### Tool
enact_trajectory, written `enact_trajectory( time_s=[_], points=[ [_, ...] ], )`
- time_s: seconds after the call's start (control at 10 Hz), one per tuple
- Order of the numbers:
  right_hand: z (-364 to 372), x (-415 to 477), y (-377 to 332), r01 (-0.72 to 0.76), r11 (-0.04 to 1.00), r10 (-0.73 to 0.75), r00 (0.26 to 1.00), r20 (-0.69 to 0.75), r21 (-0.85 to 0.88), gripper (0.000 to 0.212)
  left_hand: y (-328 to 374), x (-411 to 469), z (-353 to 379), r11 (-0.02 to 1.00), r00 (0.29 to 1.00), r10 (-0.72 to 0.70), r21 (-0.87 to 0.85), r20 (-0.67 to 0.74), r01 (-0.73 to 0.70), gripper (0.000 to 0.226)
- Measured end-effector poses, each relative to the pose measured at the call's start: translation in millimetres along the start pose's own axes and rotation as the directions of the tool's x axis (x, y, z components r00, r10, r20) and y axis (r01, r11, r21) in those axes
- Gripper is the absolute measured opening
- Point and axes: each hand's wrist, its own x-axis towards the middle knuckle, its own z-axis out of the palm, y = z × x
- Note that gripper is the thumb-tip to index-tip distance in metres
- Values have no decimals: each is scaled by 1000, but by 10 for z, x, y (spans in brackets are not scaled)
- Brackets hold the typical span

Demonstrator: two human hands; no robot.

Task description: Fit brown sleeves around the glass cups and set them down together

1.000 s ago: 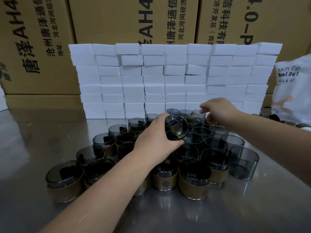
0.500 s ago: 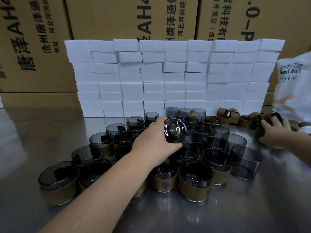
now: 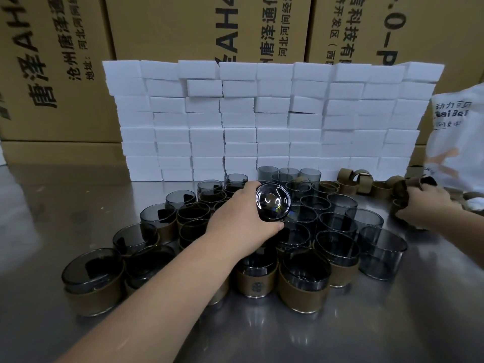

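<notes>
On the near tabletop point(image 3: 340, 336) sleeved cups point(image 3: 303, 292) are grouped, with bare cups point(image 3: 377, 255) set to their right. Above them a glass cup point(image 3: 272, 201) is held tipped, base toward the camera, by the left hand point(image 3: 239, 226) — fingers wrapped round it. Far right, a brown sleeve point(image 3: 402, 195) is gripped by the curled fingers of the right hand point(image 3: 424, 208) among loose sleeves point(image 3: 351, 179) — white blocks point(image 3: 262, 121) are stacked behind.

I see a shiny metal tabletop point(image 3: 65, 205), a wall of white foam blocks point(image 3: 262, 119), and big cardboard boxes point(image 3: 170, 24) behind.
</notes>
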Motion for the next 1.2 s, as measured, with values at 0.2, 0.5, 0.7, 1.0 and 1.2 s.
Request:
enact_trajectory(
  time_s=[0.2, 0.5, 0.7, 1.0, 1.2],
  points=[
    [8, -20, 21, 142, 978, -132, 989, 73, -152, 20, -4, 3, 1, 1000, 1000, 0, 12, 5, 0, 71],
    [-141, -14, -173, -11, 913, 28, 999, -36, 408, 23, -8, 2, 10, 1000, 1000, 1, 17, 0, -1, 70],
    [-702, -335, -720, 79, 480, 49, 992, -116, 874, 13, -10, 12, 13, 1000, 1000, -2, 23, 4, 2, 74],
    [-1019, -1318, -1419, 195, -15, -196, 961, -194, 981, 10, 8, -3, -4, 1000, 1000, 7, 20, 6, -7, 69],
    [-923, -1567, -1524, 351, 222, -160, 933, -321, 910, 32, 20, -11, 2, 997, 999, 30, 75, -15, -29, 70]
  ],
)
